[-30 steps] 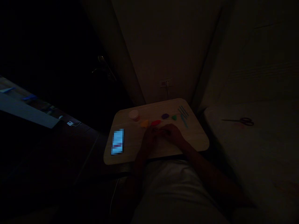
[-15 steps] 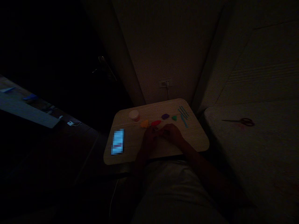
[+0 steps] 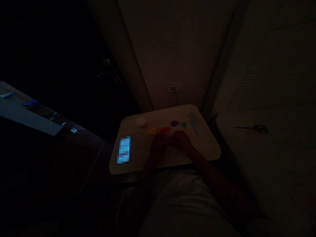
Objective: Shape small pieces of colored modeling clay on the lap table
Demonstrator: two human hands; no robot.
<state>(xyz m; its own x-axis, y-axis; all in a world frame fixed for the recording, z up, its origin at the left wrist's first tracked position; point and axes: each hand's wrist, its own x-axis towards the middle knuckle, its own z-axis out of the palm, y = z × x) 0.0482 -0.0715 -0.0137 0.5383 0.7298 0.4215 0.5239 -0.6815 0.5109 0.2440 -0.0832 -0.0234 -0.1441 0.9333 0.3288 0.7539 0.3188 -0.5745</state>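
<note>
My left hand (image 3: 158, 143) and my right hand (image 3: 181, 141) meet over the middle of a small wooden-topped table (image 3: 207, 148). Both have curled fingers pressed together at the tips. Whatever lies between them is too dark to make out. Just beyond the fingertips is a red lump (image 3: 164, 130) that looks like modelling clay, with an orange lump (image 3: 152, 131) to its left. Farther right sit a purple lump (image 3: 174, 123) and a green lump (image 3: 184, 124). Several thin blue sticks (image 3: 194, 118) and a flat blue tool (image 3: 194, 128) lie near the right edge.
A lidded tub (image 3: 141, 122) stands at the table's back left, and a lit phone (image 3: 124, 150) lies at its left side. Scissors (image 3: 256, 128) rest on a pale surface to the right. Behind the table, a wall socket (image 3: 175, 88) holds a plugged-in cable. The room is very dark.
</note>
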